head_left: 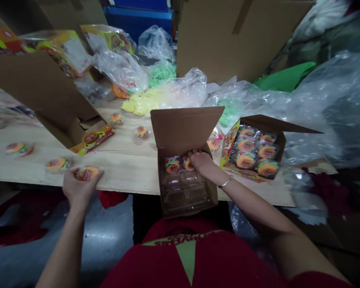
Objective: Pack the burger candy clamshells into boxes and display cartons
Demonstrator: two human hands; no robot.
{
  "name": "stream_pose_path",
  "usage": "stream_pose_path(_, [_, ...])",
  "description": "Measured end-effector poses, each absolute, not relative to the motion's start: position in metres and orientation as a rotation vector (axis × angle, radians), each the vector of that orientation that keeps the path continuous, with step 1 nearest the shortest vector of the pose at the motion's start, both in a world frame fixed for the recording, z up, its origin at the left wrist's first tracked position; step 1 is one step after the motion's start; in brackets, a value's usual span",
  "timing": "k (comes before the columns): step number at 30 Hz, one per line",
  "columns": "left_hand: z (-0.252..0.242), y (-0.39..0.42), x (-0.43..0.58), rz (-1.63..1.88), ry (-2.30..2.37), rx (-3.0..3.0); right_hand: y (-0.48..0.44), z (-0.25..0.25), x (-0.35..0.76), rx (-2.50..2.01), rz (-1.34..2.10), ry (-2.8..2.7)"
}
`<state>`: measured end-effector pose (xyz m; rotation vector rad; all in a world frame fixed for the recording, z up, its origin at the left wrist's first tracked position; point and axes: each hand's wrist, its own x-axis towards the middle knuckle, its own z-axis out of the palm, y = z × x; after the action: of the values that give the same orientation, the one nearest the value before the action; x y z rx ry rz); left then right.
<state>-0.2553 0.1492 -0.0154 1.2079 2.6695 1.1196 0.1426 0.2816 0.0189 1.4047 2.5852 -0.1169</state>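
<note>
A small open cardboard box (163, 182) with a clear plastic tray inside sits at the table's near edge. Two wrapped burger candies lie in its far row; one burger candy (172, 165) lies free. My right hand (201, 161) reaches into the box, fingers curled on the second burger candy (187, 163). My left hand (79, 186) rests at the table's near left edge, fingers wrapped round another burger candy (87, 173). More loose burger candies (57, 165) lie beside it.
A filled box of burger candies (253, 154) stands open to the right. A large cardboard box (42, 94) lies tipped at left. Plastic bags (180, 90) of yellow and green pieces crowd the back. Loose candies (141, 131) dot the wooden table (126, 164).
</note>
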Motion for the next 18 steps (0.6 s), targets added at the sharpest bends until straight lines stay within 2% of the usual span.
stream_pose_path(1, [-0.001,0.149,-0.222,1.196,2.573,1.272,0.282,0.018,0.142,1.398,-0.119,2.586])
stream_pose_path(3, [0.024,0.151,-0.149,1.260,2.212,1.792,0.282,0.020,0.141,1.381,-0.122,2.589])
stream_pose_path(5, [0.039,0.158,-0.083,0.929,1.775,2.361,0.280,0.023,0.140,1.361,-0.124,2.596])
stream_pose_path(6, [0.041,0.163,-0.058,0.675,1.713,2.510,0.279,0.024,0.139,1.349,-0.126,2.604])
stream_pose_path(9, [0.029,0.175,-0.018,0.016,1.764,2.673,0.275,0.024,0.136,1.324,-0.124,2.639])
stream_pose_path(11, [0.016,0.177,-0.016,-0.216,1.878,2.647,0.272,0.021,0.133,1.339,-0.116,2.656])
stream_pose_path(14, [0.005,0.171,-0.026,-0.287,1.912,2.662,0.262,0.018,0.127,1.415,-0.081,2.641])
stream_pose_path(18, [0.006,0.163,-0.044,-0.196,1.808,2.717,0.250,0.025,0.130,1.413,-0.047,2.849])
